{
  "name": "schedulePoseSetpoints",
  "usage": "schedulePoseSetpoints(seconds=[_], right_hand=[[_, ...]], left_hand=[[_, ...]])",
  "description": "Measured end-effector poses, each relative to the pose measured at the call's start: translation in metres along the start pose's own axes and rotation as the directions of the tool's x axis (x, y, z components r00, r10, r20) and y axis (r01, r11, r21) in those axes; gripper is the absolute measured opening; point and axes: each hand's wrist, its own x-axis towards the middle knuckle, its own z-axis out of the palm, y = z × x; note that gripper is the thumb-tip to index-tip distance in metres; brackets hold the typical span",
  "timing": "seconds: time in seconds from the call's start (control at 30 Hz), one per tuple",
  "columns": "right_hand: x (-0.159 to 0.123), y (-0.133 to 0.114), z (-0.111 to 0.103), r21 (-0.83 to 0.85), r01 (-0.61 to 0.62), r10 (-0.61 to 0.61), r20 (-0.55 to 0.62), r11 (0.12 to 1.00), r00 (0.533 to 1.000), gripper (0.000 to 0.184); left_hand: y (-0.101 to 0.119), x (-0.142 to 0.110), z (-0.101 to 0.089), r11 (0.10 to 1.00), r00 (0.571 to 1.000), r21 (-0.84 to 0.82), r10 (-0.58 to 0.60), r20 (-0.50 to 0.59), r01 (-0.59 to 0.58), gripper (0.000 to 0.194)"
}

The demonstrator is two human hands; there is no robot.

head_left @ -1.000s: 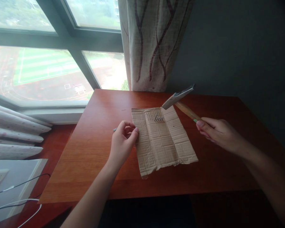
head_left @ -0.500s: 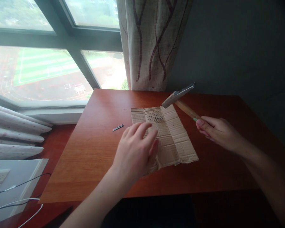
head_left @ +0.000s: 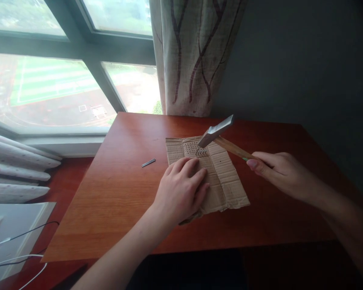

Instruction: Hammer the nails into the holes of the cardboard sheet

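Observation:
My right hand is wrapped round the wooden handle of a hammer. The hammer's metal head is over the far part of a creased cardboard sheet. Below the head, the sheet has a grid of small dark holes, with several nails standing in a row beside them. My left hand rests with fingers spread on the cardboard, just nearer to me than the nails. Its palm hides part of the sheet's left side. A few loose nails lie on the table left of the cardboard.
The brown wooden table runs up to a window and a patterned curtain. A dark wall stands behind on the right. Cables hang beside the table at lower left.
The hammer head has come down and slightly left, closer to the nails. My left hand has lowered onto the cardboard, its fingers now flatter.

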Motion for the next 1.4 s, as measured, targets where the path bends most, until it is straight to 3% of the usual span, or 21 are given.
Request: schedulePoseSetpoints(seconds=[0.27,1.4], right_hand=[[0.0049,-0.006,-0.0014,-0.048,0.003,-0.002,0.014,0.999,1.0,0.059],[0.0081,-0.0106,-0.0071,-0.105,0.003,0.004,0.059,0.994,0.998,0.063]], left_hand=[[-0.002,-0.0062,0.0049,0.996,0.996,-0.044,-0.078,-0.046,0.076,0.034],[-0.0057,-0.0078,0.0081,0.992,0.993,-0.082,-0.104,-0.06,0.099,0.034]])
